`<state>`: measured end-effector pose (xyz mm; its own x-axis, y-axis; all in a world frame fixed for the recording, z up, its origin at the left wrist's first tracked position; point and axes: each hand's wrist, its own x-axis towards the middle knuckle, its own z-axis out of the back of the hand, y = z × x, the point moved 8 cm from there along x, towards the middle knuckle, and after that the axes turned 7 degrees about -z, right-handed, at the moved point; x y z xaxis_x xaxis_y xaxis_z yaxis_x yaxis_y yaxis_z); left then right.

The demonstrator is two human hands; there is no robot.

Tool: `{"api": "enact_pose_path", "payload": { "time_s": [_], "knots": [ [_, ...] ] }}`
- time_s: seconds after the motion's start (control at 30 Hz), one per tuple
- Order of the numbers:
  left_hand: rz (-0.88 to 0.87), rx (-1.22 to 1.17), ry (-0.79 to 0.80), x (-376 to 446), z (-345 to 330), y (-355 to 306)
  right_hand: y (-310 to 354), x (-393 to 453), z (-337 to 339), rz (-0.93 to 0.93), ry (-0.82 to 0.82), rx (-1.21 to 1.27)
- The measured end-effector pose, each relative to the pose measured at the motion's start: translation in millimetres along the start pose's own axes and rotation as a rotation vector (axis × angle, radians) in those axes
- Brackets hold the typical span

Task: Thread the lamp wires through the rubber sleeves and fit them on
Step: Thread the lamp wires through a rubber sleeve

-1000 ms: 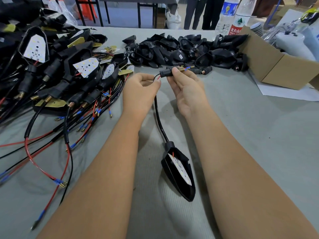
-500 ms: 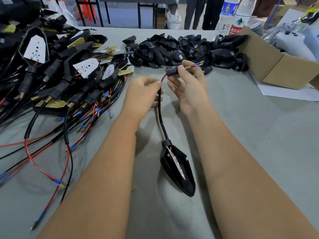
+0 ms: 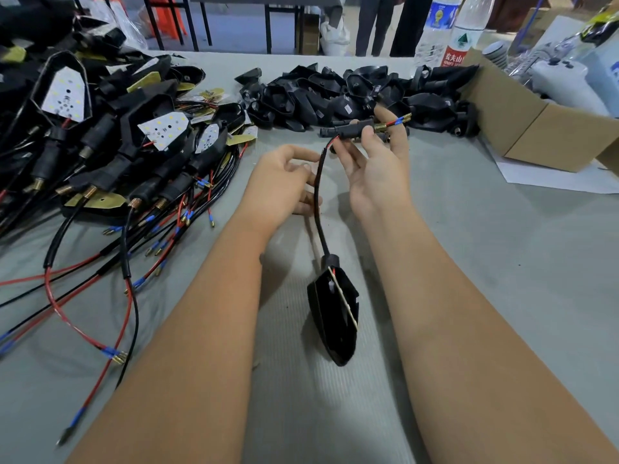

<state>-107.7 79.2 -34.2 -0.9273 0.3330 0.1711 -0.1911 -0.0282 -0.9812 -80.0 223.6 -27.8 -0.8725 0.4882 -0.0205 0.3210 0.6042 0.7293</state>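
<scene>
My right hand (image 3: 375, 162) pinches a black rubber sleeve (image 3: 348, 130) held level above the table. Red and blue wire ends with brass tips (image 3: 397, 121) stick out of its right end, past my fingers. From the sleeve's left end a black cable (image 3: 318, 199) curves down to a black lamp housing (image 3: 335, 313), which hangs tilted just above the grey cloth. My left hand (image 3: 281, 182) is beside the cable, fingers loosely curled; the cable runs past its fingertips, with no clear grip on it.
A heap of lamps with wires (image 3: 110, 145) covers the left of the table. Loose black rubber sleeves (image 3: 351, 92) lie piled at the back. A cardboard box (image 3: 536, 128) and two bottles (image 3: 449, 31) stand at the back right. People's legs are beyond the table.
My right hand has drawn the sleeve up and to the right, so more wire sticks out of it. The lamp housing rose and turned on edge. My left hand's fingers loosened from the cable.
</scene>
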Motion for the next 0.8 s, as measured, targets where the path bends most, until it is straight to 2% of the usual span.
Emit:
{"api": "enact_pose_path", "payload": {
  "time_s": [0.1, 0.27, 0.5, 0.63, 0.8],
  "knots": [
    [0.017, -0.001, -0.017, 1.6, 3.2, 1.7, 0.8, 1.4, 2.8, 0.001, -0.019, 0.034],
    [0.035, 0.023, 0.077, 1.2, -5.7, 3.0, -0.3, 1.2, 1.2, -0.011, -0.014, 0.035],
    [-0.004, 0.044, 0.047, 2.1, 3.2, 0.0, -5.1, 3.3, 5.7, -0.119, -0.046, -0.033],
    [-0.003, 0.082, 0.038, 2.1, 5.0, 1.8, -6.8, 2.9, 2.8, -0.142, -0.032, -0.151],
    [-0.006, 0.109, 0.056, 2.6, 1.9, 3.6, -3.3, 2.4, -4.7, -0.071, 0.038, -0.377]
  ]
}}
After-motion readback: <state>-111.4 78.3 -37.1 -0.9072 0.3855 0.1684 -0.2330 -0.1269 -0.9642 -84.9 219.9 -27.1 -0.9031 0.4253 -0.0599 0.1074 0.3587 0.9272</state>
